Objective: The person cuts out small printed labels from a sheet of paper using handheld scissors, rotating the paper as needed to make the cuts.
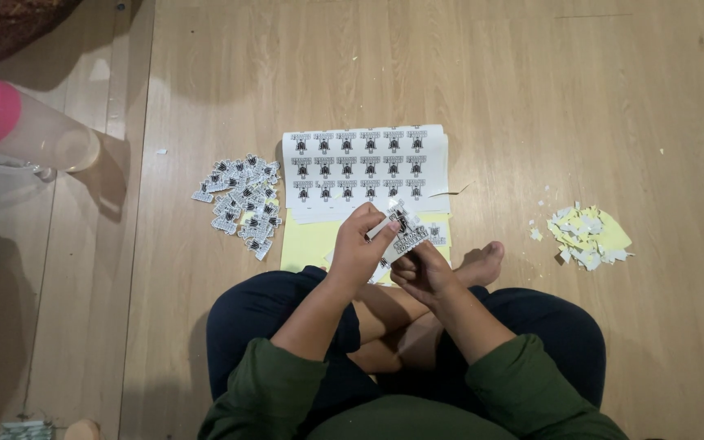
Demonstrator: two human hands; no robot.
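Seated person, cross-legged on the floor, green sleeves, dark trousers, one bare foot [482,262] showing.

Left hand [355,251]: fingers closed in a pinch on one edge of a small printed sticker piece [405,231], held up above the lap.

Right hand [425,273]: curled shut on the lower edge of the same piece, thumb uppermost; the two grips oppose each other, apparently to peel or tear it.

Yellow backing sheet [307,243]: flat on the floor just beyond the knees, partly under the hands.

Stack of uncut sticker sheets [364,167]: lies on the far end of the yellow sheet, within easy reach.

Heap of cut stickers [242,200]: left of the stack, kept apart.

Pile of paper scraps [590,236]: well to the right, white and yellow offcuts.

Floor [572,98]: pale wood-look planks.

Clear bottle with pink cap [26,130]: lying far left.
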